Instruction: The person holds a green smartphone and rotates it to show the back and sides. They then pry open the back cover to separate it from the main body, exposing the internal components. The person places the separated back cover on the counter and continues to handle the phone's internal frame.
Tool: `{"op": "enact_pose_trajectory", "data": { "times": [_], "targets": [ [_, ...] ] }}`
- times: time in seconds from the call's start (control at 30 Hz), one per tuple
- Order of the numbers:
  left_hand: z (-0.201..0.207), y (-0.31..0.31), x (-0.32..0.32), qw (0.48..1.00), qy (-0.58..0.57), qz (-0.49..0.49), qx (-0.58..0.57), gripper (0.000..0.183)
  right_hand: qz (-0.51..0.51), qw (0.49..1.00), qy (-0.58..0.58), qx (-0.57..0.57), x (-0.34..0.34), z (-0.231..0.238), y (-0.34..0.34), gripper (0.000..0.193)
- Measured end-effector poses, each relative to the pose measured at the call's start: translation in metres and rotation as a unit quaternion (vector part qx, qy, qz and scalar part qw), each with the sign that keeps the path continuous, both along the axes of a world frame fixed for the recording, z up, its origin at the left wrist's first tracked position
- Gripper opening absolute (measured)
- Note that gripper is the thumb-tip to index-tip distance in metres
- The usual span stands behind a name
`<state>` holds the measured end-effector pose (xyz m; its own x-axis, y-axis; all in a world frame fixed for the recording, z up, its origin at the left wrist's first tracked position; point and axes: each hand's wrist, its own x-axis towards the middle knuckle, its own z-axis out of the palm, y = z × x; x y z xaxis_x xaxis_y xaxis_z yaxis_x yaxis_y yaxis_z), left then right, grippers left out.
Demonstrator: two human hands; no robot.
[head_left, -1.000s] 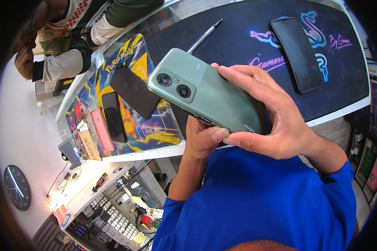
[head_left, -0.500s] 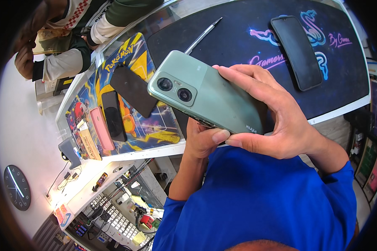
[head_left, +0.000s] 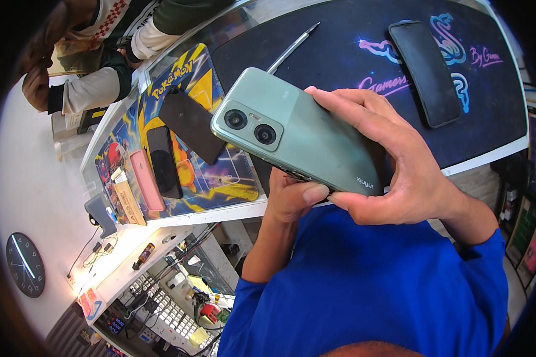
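A pale green smartphone (head_left: 315, 134) is held between my two hands above the near edge of the counter, its back with two round camera lenses turned up. My right hand (head_left: 393, 152) grips its right side, fingers along the far edge and thumb at the lower corner. Below the phone, my left hand (head_left: 292, 199) is closed on the near edge, with the thumb showing and the other fingers hidden underneath. Along that near edge a dark, uneven strip shows, as if the back cover stands slightly apart there.
A black phone (head_left: 424, 74) and a thin metal pen-like tool (head_left: 293, 47) lie on the dark mat (head_left: 333, 44). On the colourful mat (head_left: 232, 178) are a dark flat panel (head_left: 192, 126), another black phone (head_left: 164, 162) and a pink case (head_left: 147, 180). Another person's sleeve (head_left: 95, 92) is across the counter.
The view has shifted very slightly. Both hands keep their hold on the green phone, and the other things lie where they were.
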<state>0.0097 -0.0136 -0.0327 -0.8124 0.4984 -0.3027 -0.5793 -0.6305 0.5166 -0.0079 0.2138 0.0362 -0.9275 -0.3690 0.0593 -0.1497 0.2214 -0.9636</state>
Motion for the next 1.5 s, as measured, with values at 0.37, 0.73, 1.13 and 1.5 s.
{"op": "enact_pose_trajectory", "data": {
  "times": [0.37,0.73,1.13,1.5],
  "targets": [
    [-0.022,0.004,-0.001,0.996,0.084,-0.027,-0.020,0.080,-0.001,1.000,0.000,0.003,-0.002,-0.003,0.001,0.104],
    [0.015,0.014,-0.007,0.999,0.018,0.000,-0.044,0.080,-0.025,0.999,0.031,0.034,0.001,-0.004,-0.002,0.100],
    [0.023,0.031,-0.016,0.998,0.049,0.041,0.029,0.106,-0.010,0.998,-0.038,-0.043,-0.002,0.000,0.003,0.106],
    [0.009,0.041,-0.028,0.848,0.075,-0.132,0.508,0.127,0.181,0.740,-0.386,-0.521,-0.025,-0.032,-0.003,0.068]
  ]
}}
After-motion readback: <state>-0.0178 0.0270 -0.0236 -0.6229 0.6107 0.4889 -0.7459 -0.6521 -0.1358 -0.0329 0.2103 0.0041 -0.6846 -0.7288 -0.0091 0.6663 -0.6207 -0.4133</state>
